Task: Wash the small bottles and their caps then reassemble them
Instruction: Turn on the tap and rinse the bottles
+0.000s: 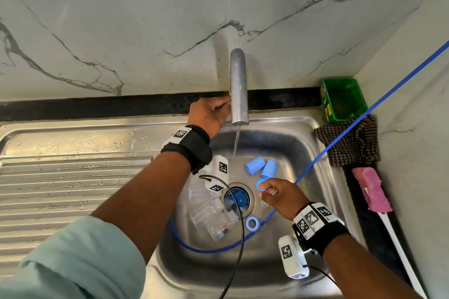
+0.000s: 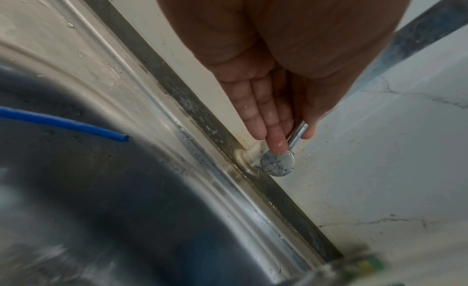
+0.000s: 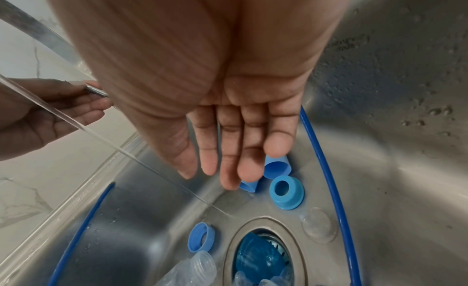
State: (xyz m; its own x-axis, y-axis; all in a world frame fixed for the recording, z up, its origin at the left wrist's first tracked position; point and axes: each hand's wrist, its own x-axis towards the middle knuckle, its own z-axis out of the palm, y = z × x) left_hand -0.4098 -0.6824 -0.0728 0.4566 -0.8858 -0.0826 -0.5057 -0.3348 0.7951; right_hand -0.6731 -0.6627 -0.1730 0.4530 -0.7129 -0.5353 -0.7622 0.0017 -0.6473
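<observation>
While water runs, two blue caps [image 1: 261,168] lie sideways, mouths forward-left.

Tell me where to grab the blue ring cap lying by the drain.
Pinch the blue ring cap across its outer wall, coming straight down from above. It lies flat on the sink floor, hole up, with two blue tube caps touching its far side; approach from the drain side.

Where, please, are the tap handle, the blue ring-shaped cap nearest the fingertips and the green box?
tap handle [image 2: 297,133]: left wrist view, on its chrome lever.
blue ring-shaped cap [image 3: 287,192]: right wrist view, on its rim.
green box [image 1: 326,102]: head view, on its left wall.
</observation>
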